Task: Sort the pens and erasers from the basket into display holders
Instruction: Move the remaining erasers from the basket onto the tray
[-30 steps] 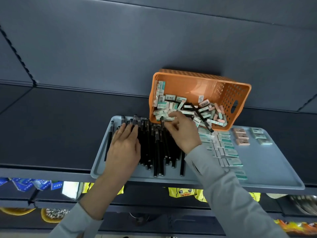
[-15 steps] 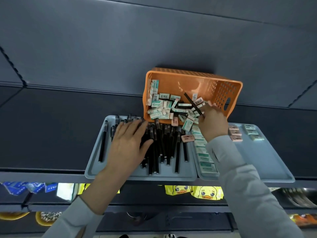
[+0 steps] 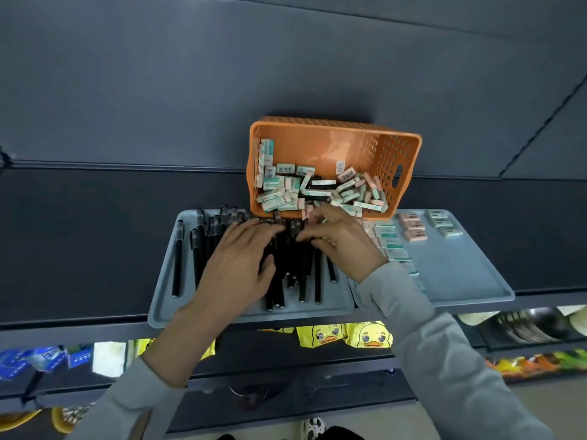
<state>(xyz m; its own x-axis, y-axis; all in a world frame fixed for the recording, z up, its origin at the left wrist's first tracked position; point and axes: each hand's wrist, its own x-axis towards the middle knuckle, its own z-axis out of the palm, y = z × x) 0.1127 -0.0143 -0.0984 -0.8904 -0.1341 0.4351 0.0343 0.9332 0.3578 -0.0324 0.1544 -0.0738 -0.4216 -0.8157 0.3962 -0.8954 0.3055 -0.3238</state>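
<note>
Pen-sorting step, by the look of it. The orange basket is tipped toward the person with its front edge on the trays. It holds many erasers, with what looks like a dark pen among them. The left hand lies flat on the black pens in the left tray, fingers straight and spread, steadying the pile. The right hand is over the same pile by the basket's lip, fingers curled; can't tell if they pinch anything. The right tray has eraser rows. Next move probably: square the pens parallel, then reach into the basket, pinch one eraser and add it to a row.
</note>
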